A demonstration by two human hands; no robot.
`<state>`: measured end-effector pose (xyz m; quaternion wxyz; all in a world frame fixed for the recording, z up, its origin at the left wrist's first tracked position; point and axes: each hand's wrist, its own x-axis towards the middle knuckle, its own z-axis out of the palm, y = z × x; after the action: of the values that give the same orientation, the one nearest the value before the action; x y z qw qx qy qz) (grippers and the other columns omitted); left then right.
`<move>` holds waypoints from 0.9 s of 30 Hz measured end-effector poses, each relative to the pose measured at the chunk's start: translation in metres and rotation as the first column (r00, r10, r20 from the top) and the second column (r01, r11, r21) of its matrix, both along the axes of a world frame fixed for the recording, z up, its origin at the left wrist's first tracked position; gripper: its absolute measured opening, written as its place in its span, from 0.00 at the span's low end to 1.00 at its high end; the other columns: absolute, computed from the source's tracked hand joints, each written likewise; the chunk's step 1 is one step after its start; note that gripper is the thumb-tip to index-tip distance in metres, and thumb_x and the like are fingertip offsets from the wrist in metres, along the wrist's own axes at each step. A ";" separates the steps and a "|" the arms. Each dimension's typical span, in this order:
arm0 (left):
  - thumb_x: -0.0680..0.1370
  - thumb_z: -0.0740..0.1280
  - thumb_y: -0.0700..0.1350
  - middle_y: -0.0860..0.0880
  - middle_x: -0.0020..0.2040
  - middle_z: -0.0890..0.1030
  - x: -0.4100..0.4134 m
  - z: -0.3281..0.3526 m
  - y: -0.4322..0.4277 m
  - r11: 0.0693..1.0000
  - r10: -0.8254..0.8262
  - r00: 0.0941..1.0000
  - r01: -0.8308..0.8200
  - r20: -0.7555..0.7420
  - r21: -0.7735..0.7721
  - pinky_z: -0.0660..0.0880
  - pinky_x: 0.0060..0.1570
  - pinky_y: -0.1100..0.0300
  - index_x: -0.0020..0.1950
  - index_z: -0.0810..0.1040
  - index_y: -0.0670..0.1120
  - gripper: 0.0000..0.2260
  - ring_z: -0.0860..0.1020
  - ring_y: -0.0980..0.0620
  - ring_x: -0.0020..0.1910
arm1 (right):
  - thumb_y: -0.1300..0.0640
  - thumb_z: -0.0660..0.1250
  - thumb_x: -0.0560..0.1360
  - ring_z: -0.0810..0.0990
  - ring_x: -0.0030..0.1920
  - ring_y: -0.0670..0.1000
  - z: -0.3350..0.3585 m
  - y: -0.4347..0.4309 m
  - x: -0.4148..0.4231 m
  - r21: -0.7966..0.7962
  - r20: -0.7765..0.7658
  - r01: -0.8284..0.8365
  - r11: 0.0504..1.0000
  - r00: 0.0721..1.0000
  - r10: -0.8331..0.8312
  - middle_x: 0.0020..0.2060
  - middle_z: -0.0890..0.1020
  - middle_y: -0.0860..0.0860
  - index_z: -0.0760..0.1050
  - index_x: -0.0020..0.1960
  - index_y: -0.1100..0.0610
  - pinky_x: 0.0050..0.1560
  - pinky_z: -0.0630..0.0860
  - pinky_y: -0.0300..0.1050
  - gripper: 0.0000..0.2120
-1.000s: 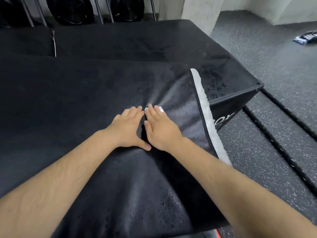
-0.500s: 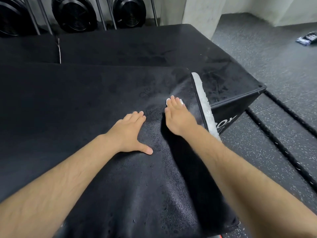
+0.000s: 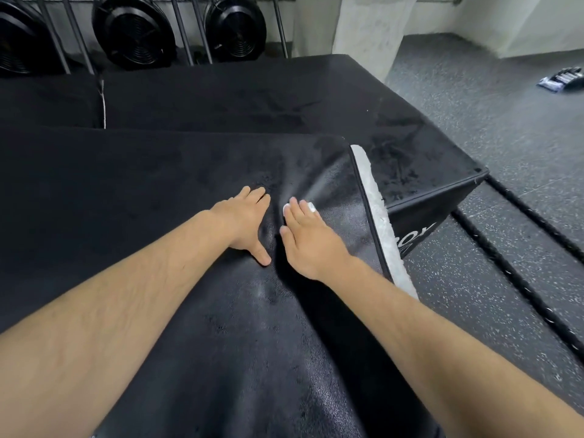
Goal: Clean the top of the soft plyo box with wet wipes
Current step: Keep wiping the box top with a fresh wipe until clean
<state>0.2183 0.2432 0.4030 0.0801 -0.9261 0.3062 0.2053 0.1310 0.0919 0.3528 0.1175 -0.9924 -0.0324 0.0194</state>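
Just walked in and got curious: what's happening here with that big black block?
A person is cleaning the top of a soft black plyo box. The right hand presses a white wet wipe flat under its fingers, near the box's right edge. The left hand lies flat on the top just beside it, holding nothing. Parts of the surface shine as if damp.

Flat left hand [image 3: 245, 222], flat right hand [image 3: 311, 240], adjacent

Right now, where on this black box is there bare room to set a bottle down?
The box top is bare left of the left hand, out to its far edge. The lower box beyond the white strip is bare too. Crowded in the middle: both hands lie close together, the right hand pressing a wet wipe.
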 end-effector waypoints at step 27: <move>0.57 0.79 0.68 0.67 0.78 0.37 0.019 -0.034 0.027 0.905 0.100 0.938 -0.224 -0.333 -0.362 0.46 0.78 0.43 0.80 0.42 0.62 0.63 0.34 0.53 0.78 | 0.51 0.42 0.86 0.44 0.81 0.56 0.002 -0.024 0.062 -0.040 -0.059 0.173 0.984 0.983 -0.175 0.81 0.46 0.58 0.46 0.82 0.62 0.80 0.42 0.51 0.27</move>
<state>0.2373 0.2700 0.3694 -0.1740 -0.9023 0.2709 0.2866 0.1931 0.0683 0.3546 0.1023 -0.9922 0.0584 0.0406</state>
